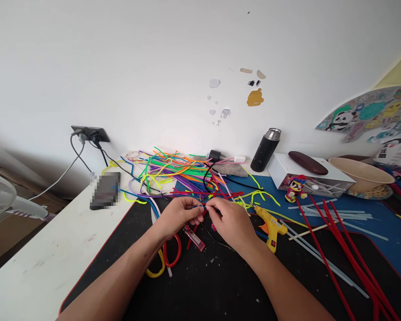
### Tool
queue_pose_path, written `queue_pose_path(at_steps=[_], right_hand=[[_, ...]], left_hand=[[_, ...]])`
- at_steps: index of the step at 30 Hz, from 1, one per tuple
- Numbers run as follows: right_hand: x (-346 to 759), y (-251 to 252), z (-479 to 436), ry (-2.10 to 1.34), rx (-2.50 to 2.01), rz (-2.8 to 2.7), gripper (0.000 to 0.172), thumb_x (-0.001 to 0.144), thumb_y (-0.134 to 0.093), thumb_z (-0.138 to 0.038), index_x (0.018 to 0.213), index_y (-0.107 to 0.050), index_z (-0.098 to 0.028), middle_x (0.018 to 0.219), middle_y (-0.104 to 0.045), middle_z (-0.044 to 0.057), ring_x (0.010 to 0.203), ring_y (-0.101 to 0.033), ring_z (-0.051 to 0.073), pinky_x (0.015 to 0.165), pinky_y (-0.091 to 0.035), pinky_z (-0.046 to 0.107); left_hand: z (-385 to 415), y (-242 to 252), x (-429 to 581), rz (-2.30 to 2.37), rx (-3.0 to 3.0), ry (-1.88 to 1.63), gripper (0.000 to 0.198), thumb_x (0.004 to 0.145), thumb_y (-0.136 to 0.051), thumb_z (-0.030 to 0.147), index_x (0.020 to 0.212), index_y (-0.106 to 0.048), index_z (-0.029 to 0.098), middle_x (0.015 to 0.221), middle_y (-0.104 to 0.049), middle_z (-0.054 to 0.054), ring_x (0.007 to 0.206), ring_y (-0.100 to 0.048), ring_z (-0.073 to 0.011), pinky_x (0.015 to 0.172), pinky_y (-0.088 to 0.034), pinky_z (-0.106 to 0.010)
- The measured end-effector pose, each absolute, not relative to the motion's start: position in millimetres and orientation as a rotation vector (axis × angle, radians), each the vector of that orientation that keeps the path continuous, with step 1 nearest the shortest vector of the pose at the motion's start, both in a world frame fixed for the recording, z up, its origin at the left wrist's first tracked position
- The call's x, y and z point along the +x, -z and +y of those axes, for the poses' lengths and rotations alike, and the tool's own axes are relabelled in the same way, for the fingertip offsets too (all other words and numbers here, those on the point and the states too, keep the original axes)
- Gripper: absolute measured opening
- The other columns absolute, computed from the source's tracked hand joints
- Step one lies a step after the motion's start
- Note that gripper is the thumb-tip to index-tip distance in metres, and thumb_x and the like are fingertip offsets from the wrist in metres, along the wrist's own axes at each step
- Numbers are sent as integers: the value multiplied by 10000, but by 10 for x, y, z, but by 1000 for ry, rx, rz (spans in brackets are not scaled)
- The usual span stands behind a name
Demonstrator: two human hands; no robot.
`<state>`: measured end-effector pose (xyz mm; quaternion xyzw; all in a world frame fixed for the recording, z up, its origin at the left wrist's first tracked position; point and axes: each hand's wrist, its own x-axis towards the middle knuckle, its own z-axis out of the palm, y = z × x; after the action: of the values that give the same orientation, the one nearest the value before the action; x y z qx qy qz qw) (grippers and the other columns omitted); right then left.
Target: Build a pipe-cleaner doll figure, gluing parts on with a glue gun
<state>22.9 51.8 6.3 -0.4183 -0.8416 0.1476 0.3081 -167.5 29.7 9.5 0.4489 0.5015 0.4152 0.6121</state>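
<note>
My left hand (180,216) and my right hand (230,219) meet over the black mat (200,285), fingertips pinched close together. Between them shows a short bit of blue pipe cleaner (203,206), mostly hidden by the fingers. A thin dark strand trails below toward my right wrist. Under the hands lies a small pink, clear-walled case (194,238), with a red pipe cleaner (191,238) beside it. Scissors (173,256) with red and yellow handles rest near my left wrist. The yellow glue gun (271,226) lies just right of my right hand.
A heap of coloured pipe cleaners (177,171) spreads along the wall. A black flask (266,150), a white box (280,174), a small figurine (294,189) and a beige bowl (361,170) stand behind. Red pipe cleaners (350,249) and glue sticks (341,269) lie right; a phone (105,191) left.
</note>
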Motion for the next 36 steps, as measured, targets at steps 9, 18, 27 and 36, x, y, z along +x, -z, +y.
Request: queue_pose_path(at_steps=[9, 18, 27, 36], right_hand=[[207, -22, 497, -369, -1148, -2188, 109, 972, -600, -217, 902, -682, -228, 749, -745, -7, 678, -697, 185, 623, -373, 270], [196, -34, 489, -452, -1138, -2175, 144, 987, -585, -231, 1023, -723, -243, 817, -786, 3, 722, -728, 191, 664, -434, 263], [224, -94, 499, -463, -1126, -2148, 156, 998, -574, -258, 1002, -728, -242, 817, -785, 13, 688, -715, 185, 639, -438, 264], [215, -76, 496, -458, -1140, -2217, 154, 995, -574, -218, 975, -724, -248, 786, -777, 10, 669, -696, 185, 636, -411, 266]], left_hand=[[274, -78, -1595, 1131, 948, -1010, 418, 662, -887, 511, 739, -681, 156, 652, -714, -25, 562, -602, -119, 581, -465, -239], [310, -25, -1574, 1153, 911, -1120, 366, 686, -865, 467, 731, -671, 160, 620, -688, -16, 548, -597, -120, 553, -451, -231], [325, -36, -1631, 1173, 934, -1179, 329, 703, -844, 443, 719, -667, 167, 633, -695, -23, 549, -596, -125, 554, -439, -239], [327, -19, -1634, 1163, 959, -1160, 328, 722, -840, 449, 728, -672, 168, 641, -702, -24, 559, -602, -129, 562, -442, -245]])
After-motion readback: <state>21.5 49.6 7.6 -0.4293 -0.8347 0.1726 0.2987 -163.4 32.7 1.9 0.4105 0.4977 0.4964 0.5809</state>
